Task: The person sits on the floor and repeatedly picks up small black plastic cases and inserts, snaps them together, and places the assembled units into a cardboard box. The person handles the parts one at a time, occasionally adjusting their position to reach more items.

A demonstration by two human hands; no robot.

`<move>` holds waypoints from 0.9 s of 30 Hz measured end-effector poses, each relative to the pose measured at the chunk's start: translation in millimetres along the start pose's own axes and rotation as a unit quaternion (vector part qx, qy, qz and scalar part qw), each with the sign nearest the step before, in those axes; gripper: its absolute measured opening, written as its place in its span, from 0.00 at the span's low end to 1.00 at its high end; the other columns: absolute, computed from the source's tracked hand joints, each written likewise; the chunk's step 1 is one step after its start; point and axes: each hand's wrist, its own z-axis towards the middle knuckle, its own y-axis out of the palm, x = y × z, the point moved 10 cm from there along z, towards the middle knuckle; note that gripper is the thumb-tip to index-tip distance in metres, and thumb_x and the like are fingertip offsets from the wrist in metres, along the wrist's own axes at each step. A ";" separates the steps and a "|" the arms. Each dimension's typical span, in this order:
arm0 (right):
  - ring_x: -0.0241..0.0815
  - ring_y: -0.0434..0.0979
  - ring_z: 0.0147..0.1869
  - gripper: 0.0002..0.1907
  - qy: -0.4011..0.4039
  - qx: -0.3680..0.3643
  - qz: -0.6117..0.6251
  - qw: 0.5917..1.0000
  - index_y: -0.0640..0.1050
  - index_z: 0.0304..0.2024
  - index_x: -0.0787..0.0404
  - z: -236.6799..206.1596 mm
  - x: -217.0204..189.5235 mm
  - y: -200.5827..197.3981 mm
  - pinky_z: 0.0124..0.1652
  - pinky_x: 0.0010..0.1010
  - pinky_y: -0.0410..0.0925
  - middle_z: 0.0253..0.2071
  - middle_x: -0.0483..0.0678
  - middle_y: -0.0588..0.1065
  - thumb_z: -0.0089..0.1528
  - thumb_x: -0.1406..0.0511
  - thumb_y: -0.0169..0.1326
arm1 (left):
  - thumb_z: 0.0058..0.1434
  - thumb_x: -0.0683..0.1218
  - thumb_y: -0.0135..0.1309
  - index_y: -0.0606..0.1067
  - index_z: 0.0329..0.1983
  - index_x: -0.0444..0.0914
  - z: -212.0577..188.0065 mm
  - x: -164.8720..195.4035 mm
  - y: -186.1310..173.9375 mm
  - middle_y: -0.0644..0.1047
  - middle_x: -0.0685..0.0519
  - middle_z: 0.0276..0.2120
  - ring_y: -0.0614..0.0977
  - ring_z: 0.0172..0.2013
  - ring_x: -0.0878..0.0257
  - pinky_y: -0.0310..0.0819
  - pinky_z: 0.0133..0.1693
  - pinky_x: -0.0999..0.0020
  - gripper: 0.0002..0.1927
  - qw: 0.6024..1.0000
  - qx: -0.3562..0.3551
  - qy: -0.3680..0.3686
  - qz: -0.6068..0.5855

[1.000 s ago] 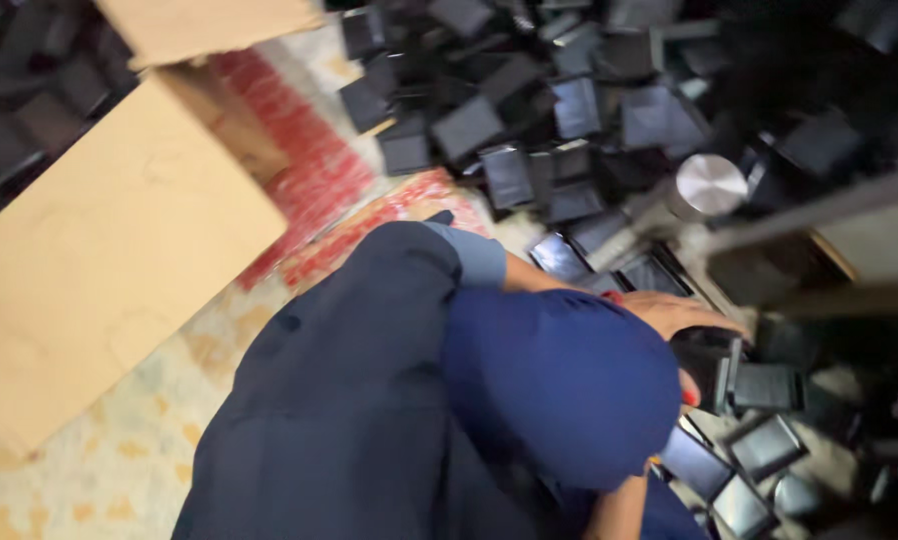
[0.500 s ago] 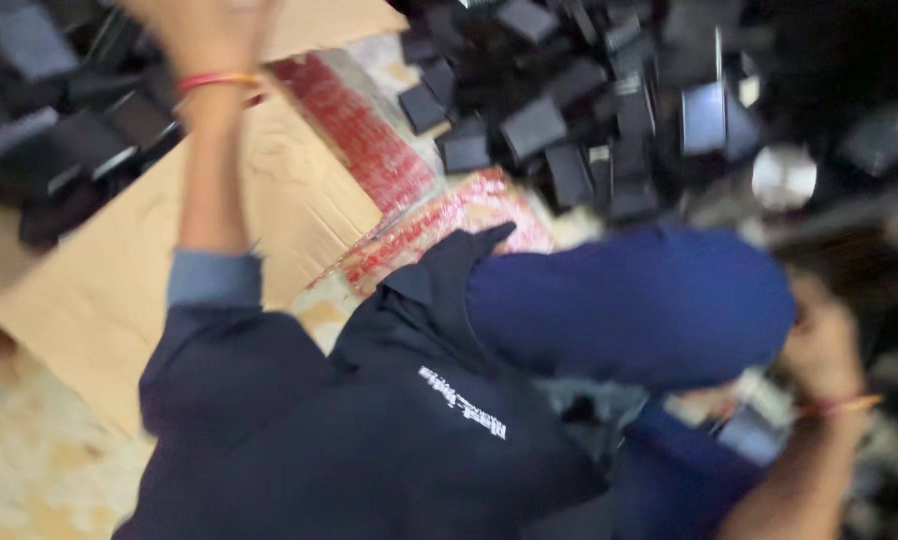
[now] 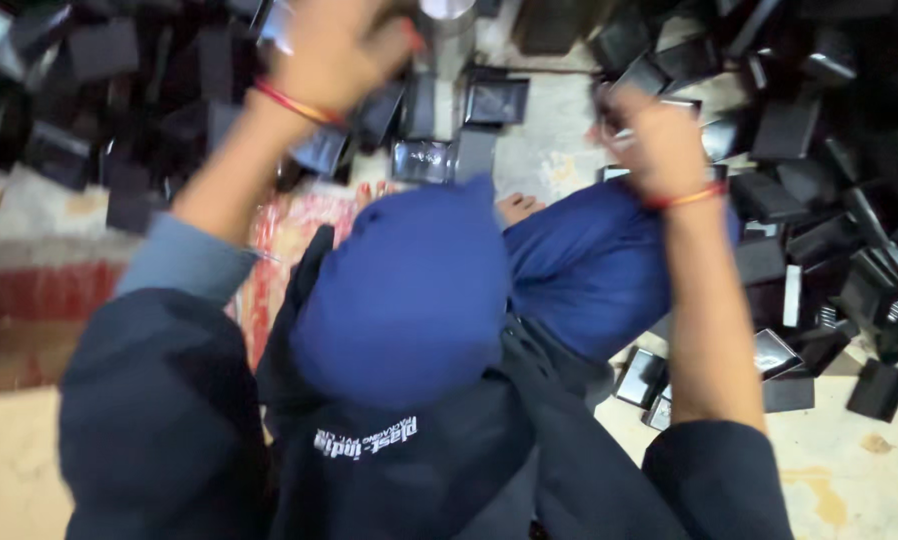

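Sitting on the floor (image 3: 874,470) with knees drawn up in blue trousers (image 3: 409,290), a person in a dark jacket (image 3: 159,420) raises both hands toward the top of the frame. At upper centre left, the left hand (image 3: 334,50) is curled at the base of a metal cylinder (image 3: 447,30), its grip looking closed, though motion blur hides what the fingers enclose. A red thread bracelet (image 3: 294,102) circles that wrist, above a pale blue shirt cuff (image 3: 184,265). At upper right of centre, the right hand (image 3: 654,140) hovers over the raised knee beside several small black trays; its fingers are bent, but whether the grip holds anything cannot be told. A second red thread band (image 3: 684,198) marks that wrist. Glossy black rectangular trays (image 3: 494,100) lie heaped across the top and right of the frame, some flat, some on edge, with a few more beside the person's leg at lower right. A red patterned mat (image 3: 284,230) shows at centre left, partly under the legs, and bare toes (image 3: 519,208) peek out between the knees.
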 end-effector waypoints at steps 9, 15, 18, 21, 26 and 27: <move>0.51 0.71 0.65 0.32 -0.060 -0.041 -0.070 0.995 0.77 0.58 0.57 38.1 -15.3 83.1 0.53 0.41 0.69 0.60 0.51 0.73 0.50 0.62 0.67 | 0.42 0.52 0.65 0.72 0.51 0.46 -54.5 87.2 243.2 0.73 0.47 0.57 0.71 0.64 0.51 0.53 0.65 0.38 0.31 0.900 -0.308 0.308 0.026; 0.51 0.70 0.67 0.30 -0.059 -0.018 -0.113 0.992 0.76 0.55 0.54 78.2 -32.5 127.1 0.56 0.45 0.69 0.60 0.48 0.73 0.51 0.58 0.66 | 0.39 0.54 0.69 0.71 0.58 0.44 -52.4 61.4 244.3 0.75 0.49 0.51 0.73 0.59 0.53 0.45 0.71 0.39 0.40 0.879 -0.420 0.225 0.007; 0.55 0.76 0.58 0.27 0.017 -0.138 0.015 0.990 0.77 0.53 0.55 67.7 -11.7 154.0 0.50 0.44 0.72 0.53 0.52 0.77 0.54 0.55 0.64 | 0.39 0.58 0.68 0.72 0.54 0.39 -23.3 45.0 186.7 0.77 0.43 0.48 0.78 0.52 0.47 0.57 0.65 0.43 0.40 0.948 -0.268 0.109 -0.133; 0.59 0.81 0.44 0.22 0.060 -0.210 0.093 0.971 0.79 0.53 0.48 52.6 14.8 155.7 0.44 0.48 0.72 0.42 0.55 0.80 0.59 0.51 0.62 | 0.54 0.59 0.61 0.70 0.62 0.37 -18.1 -0.2 158.5 0.78 0.43 0.46 0.80 0.44 0.48 0.73 0.48 0.55 0.36 0.952 -0.165 -0.113 -0.230; 0.58 0.80 0.55 0.22 0.315 0.062 0.116 0.940 0.76 0.60 0.48 44.0 139.2 74.4 0.54 0.46 0.71 0.49 0.55 0.80 0.66 0.51 0.56 | 0.69 0.63 0.49 0.69 0.62 0.36 -33.7 -33.3 209.7 0.79 0.47 0.44 0.83 0.38 0.62 0.80 0.43 0.67 0.30 0.713 -0.058 -0.401 -0.572; 0.58 0.78 0.63 0.24 0.263 0.190 0.125 0.938 0.75 0.62 0.52 44.5 142.4 45.4 0.62 0.44 0.71 0.57 0.54 0.79 0.66 0.54 0.57 | 0.70 0.63 0.47 0.70 0.60 0.35 -35.9 -26.2 223.9 0.80 0.47 0.43 0.84 0.38 0.61 0.80 0.42 0.66 0.30 0.687 -0.063 -0.415 -0.593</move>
